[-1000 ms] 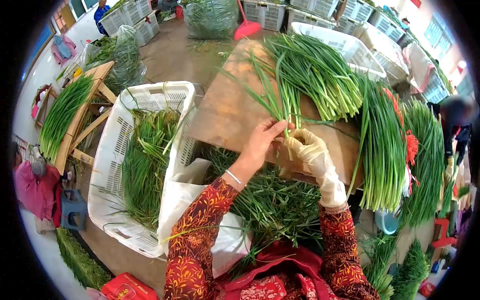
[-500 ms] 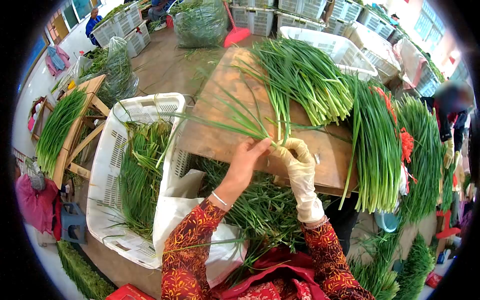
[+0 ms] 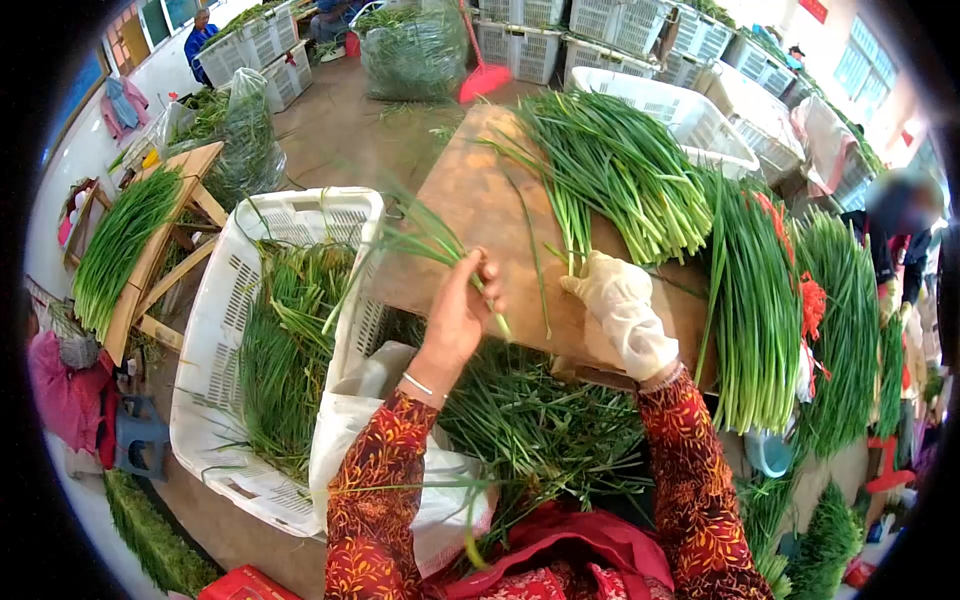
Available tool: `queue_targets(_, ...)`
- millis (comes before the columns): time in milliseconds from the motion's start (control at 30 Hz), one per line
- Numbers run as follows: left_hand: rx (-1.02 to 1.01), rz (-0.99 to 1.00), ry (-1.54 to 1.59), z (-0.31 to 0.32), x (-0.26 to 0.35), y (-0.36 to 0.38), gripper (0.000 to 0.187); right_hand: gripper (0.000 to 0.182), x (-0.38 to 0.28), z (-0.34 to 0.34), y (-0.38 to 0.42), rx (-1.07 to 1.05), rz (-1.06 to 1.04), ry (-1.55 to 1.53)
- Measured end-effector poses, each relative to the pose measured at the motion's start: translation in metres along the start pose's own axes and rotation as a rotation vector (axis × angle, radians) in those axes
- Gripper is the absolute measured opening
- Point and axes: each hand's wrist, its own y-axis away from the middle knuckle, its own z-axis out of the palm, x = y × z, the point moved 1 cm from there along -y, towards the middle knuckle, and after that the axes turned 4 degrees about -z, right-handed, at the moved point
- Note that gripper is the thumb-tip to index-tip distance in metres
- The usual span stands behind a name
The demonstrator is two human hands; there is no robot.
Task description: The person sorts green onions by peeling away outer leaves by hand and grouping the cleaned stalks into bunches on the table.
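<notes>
My bare left hand [image 3: 463, 308] is closed round a small bunch of green stalks [image 3: 435, 240], their leaves pointing up and left over the wooden board [image 3: 460, 190] and their pale ends showing below the fingers. To its right, my gloved right hand [image 3: 622, 308] rests at the board's front edge, at the lower ends of a few stalks [image 3: 572, 225] lying there; its fingertips are mostly hidden. A large pile of leafy stalks [image 3: 630, 180] covers the back right of the board. One thin loose leaf [image 3: 530, 250] lies between my hands.
A white crate [image 3: 215, 400] of greens stands at left. Loose greens [image 3: 540, 420] lie below the board. Bundles with red ties [image 3: 760, 310] hang at right. A co-worker [image 3: 900, 230] is at far right, a seated person [image 3: 200, 45] at back left. Stacked crates [image 3: 520, 50] stand behind.
My hands have moved apart. My left hand has drawn the small bunch left and lower; my right hand has let go of it and shifted right, turned palm down.
</notes>
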Motion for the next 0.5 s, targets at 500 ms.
queue_targets(500,0.084,-0.004,-0.255,0.015,-0.011,0.008,0.019,0.028,0.018,-0.009,0.014,-0.019,0.034,-0.550)
